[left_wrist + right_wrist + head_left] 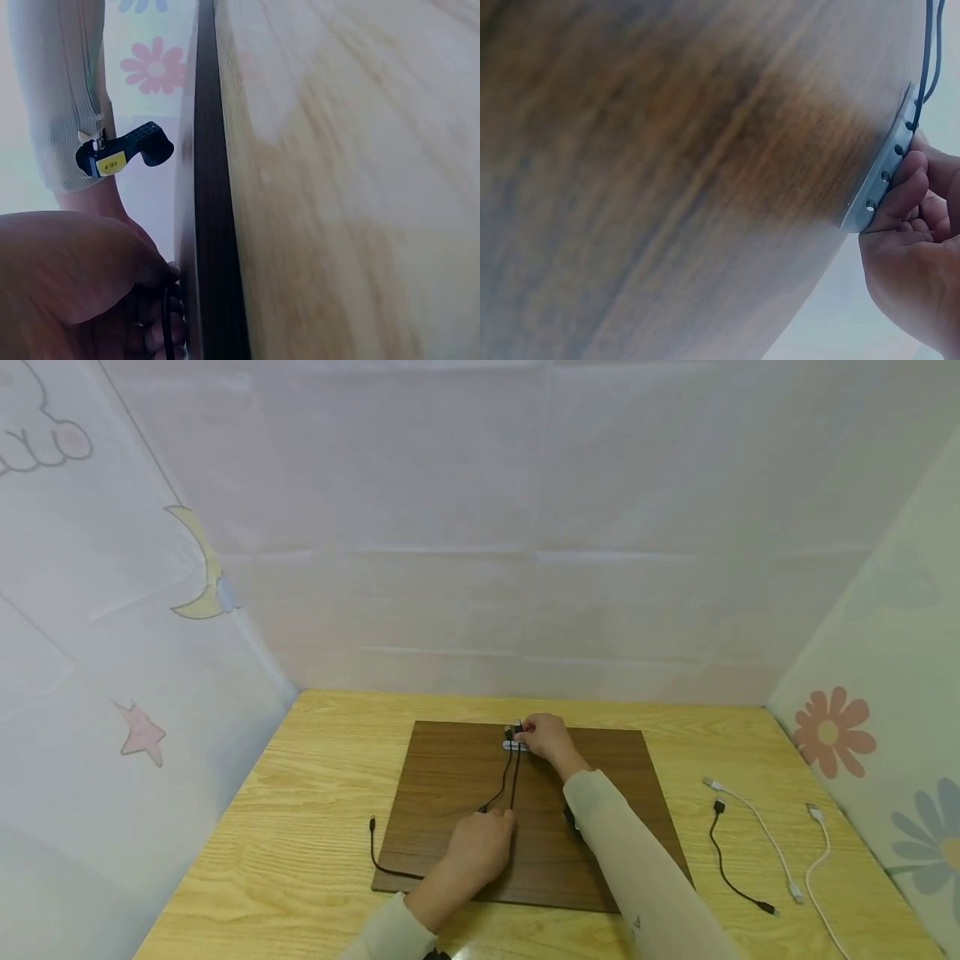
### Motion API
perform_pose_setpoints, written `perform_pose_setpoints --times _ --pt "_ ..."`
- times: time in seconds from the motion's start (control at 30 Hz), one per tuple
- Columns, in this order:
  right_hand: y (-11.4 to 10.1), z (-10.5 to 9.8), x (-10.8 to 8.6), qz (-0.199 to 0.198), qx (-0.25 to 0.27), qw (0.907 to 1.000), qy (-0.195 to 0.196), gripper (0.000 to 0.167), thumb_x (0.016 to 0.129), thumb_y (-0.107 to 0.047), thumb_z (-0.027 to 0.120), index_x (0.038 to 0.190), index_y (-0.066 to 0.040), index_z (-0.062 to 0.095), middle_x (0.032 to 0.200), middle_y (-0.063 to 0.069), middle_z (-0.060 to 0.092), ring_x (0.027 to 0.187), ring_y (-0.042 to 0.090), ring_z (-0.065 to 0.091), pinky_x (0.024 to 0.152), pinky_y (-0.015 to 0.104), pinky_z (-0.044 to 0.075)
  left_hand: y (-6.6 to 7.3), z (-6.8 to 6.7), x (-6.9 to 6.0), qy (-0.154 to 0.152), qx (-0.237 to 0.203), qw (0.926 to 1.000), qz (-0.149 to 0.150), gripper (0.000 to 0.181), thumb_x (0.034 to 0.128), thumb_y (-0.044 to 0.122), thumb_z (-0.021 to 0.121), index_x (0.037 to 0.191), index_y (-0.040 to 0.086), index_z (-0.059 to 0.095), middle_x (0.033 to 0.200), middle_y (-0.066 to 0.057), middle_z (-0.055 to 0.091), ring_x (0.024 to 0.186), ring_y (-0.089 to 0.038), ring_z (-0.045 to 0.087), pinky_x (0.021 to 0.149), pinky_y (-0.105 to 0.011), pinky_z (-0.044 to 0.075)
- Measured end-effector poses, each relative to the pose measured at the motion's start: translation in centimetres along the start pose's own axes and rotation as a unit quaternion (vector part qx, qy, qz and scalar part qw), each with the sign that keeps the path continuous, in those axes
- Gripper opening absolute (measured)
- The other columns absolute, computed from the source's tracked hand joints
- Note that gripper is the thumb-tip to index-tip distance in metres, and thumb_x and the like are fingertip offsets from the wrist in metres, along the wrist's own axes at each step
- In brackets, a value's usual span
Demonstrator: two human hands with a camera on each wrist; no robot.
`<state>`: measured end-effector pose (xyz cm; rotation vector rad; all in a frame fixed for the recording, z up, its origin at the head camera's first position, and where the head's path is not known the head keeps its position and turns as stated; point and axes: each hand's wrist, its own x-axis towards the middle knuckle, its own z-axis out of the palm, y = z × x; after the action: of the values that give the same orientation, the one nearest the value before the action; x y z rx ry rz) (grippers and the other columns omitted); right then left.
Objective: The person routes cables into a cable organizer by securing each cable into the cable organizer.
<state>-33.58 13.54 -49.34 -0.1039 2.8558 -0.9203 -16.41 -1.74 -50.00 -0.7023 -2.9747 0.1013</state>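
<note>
Near the far edge of a brown wood-grain board [450,768] sits a light grey cable holder [877,180] with several slots. My right hand [547,737] is at the holder and pinches a black USB cable [515,781] near its plug. A second black cable [503,779] runs beside it from the holder, its plug [508,732] standing at the far side. Nearer the front, my left hand [480,845] grips the black USB cable with curled fingers. In the left wrist view a black cable [166,322] passes between these fingers, close to the board's edge.
On the right of the wooden table [300,793] lie a short black cable [722,856] and two white cables, one shorter [768,837] and one longer [812,868]. A black cable end [372,839] lies at the board's left edge. Printed sheets [480,552] stand behind the table and at both sides.
</note>
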Motion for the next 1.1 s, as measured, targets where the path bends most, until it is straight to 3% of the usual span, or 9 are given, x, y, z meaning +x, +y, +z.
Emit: perform_pose_setpoints --times 0.2,0.63,1.1 --pt "-0.1 0.1 0.0 0.008 0.006 1.0000 -0.001 0.021 0.099 -0.023 0.067 0.110 -0.005 0.072 0.112 0.013 0.069 0.098 0.028 0.061 0.084 0.043 0.051 0.2 0.2 -0.2 0.024 0.045 0.9986 0.007 0.006 0.0940 0.021 0.068 0.093 0.015 0.065 0.079 -0.001 0.066 0.062 -0.016 0.062 0.048 -0.029 0.049" --pt "-0.4 0.3 -0.1 0.021 -0.014 0.9997 -0.003 0.026 0.099 -0.025 0.067 0.114 -0.005 0.071 0.120 0.014 0.068 0.105 0.030 0.062 0.087 0.044 0.052 0.5 0.3 -0.6 0.021 0.040 0.9990 -0.003 0.008 0.0931 0.022 0.069 0.098 0.016 0.068 0.082 0.000 0.067 0.063 -0.016 0.062 0.048 -0.030 0.049" --pt "0.0 0.6 -0.3 0.022 -0.014 0.9996 0.001 0.024 0.099 -0.029 0.067 0.104 -0.007 0.072 0.106 0.010 0.070 0.091 0.025 0.062 0.081 0.041 0.053 0.7 0.7 -1.3 0.040 0.035 0.9980 -0.034 0.010 0.0888 0.022 0.069 0.088 0.019 0.060 0.068 0.002 0.061 0.057 -0.015 0.058 0.042 -0.033 0.044"
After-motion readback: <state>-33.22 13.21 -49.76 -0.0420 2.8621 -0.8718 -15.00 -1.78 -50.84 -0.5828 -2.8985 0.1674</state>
